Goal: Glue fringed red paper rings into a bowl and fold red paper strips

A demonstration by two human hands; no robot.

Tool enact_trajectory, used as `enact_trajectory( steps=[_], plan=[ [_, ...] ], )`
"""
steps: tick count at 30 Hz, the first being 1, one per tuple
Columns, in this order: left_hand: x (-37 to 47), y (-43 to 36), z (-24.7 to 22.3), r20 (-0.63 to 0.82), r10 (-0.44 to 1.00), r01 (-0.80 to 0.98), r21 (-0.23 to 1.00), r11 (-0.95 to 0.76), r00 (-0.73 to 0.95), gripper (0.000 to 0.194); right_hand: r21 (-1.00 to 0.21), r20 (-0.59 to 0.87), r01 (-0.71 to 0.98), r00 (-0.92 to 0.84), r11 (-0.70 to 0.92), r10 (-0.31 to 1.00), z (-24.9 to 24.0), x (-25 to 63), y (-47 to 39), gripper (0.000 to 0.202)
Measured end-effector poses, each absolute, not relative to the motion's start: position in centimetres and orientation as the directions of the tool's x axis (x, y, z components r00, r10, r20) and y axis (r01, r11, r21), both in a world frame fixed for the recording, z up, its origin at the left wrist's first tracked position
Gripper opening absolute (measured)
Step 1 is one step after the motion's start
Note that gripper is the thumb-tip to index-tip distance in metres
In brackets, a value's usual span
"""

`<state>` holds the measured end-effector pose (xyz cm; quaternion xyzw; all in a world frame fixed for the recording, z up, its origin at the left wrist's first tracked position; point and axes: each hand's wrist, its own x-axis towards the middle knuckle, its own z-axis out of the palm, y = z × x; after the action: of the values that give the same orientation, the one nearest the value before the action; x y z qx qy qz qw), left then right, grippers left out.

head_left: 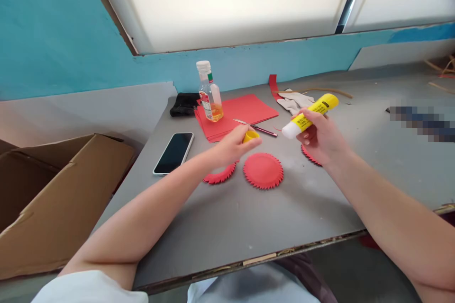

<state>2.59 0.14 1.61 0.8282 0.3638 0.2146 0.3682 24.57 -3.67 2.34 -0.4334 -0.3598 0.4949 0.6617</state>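
In my right hand point(322, 137) is a yellow glue stick point(313, 114), held at a slant with its white end pointing down to the left. My left hand point(232, 144) pinches the glue stick's yellow cap point(250, 136), apart from the stick. Below and between the hands lies a red paper disc with a zigzag edge point(263, 171). Another red zigzag-edged paper piece point(221, 175) is partly covered by my left hand and wrist. A third one point(310, 155) shows only in part under my right hand.
Behind my hands are red paper sheets point(245, 110), a glass bottle with amber liquid point(212, 94) and a slim pen-like tool point(261, 129). A phone point(174, 153) lies left, white gloves point(293, 100) at the back. A cardboard box point(71, 189) stands beside the grey table point(249, 222).
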Motion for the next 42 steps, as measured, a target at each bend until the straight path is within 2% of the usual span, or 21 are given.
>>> enact_trajectory(
  steps=[2,4,8,10,14,17,20,26,31,38,42],
  plan=[
    [3.7,2.5,0.5,0.180,0.746,0.495,0.646,-0.581,0.642,0.032,-0.938,0.077,-0.306,0.277,0.163,0.958,2.0,24.4,-3.7,0.017],
    [5.1,4.1,-0.9,0.180,0.717,0.521,0.574,-0.632,0.673,0.031,-0.940,0.104,-0.275,0.326,0.199,0.940,2.1,24.5,-3.8,0.017],
    [7.5,5.6,-2.7,0.140,0.696,0.536,0.539,-0.650,0.704,0.028,-0.951,0.084,-0.241,0.402,0.195,0.912,2.0,25.2,-3.5,0.018],
    [7.9,5.7,-2.7,0.130,0.703,0.554,0.524,-0.647,0.699,0.034,-0.966,0.088,-0.188,0.395,0.175,0.914,1.6,25.2,-3.2,0.019],
    [6.0,3.6,-1.8,0.234,0.725,0.611,0.410,-0.677,0.648,0.052,-0.988,0.150,0.067,0.286,0.137,0.946,0.6,24.7,-3.3,0.023],
    [2.9,-0.6,-1.6,0.311,0.598,0.536,0.266,-0.801,0.739,0.033,-0.934,0.181,0.337,0.168,0.116,0.969,-0.3,23.9,-3.5,0.027],
    [0.3,-4.6,-2.4,0.273,0.548,0.523,0.163,-0.837,0.791,0.037,-0.821,0.203,0.555,0.062,0.135,0.977,-1.2,22.9,-3.5,0.027],
    [0.4,-6.0,-4.2,0.262,0.569,0.564,0.103,-0.820,0.780,0.055,-0.733,0.218,0.655,-0.031,0.185,0.975,-1.9,21.5,-3.1,0.026],
    [2.2,-5.3,-4.4,0.233,0.609,0.599,0.118,-0.792,0.758,0.070,-0.682,0.249,0.701,-0.045,0.208,0.967,-2.0,21.3,-3.2,0.025],
    [2.4,-5.5,-4.7,0.257,0.616,0.590,0.179,-0.788,0.745,0.051,-0.637,0.258,0.749,-0.015,0.182,0.966,-2.3,21.5,-3.2,0.023],
    [2.3,-5.4,-4.8,0.255,0.618,0.586,0.198,-0.786,0.743,0.050,-0.646,0.249,0.739,-0.031,0.190,0.968,-2.1,22.0,-3.9,0.021]
  ],
)
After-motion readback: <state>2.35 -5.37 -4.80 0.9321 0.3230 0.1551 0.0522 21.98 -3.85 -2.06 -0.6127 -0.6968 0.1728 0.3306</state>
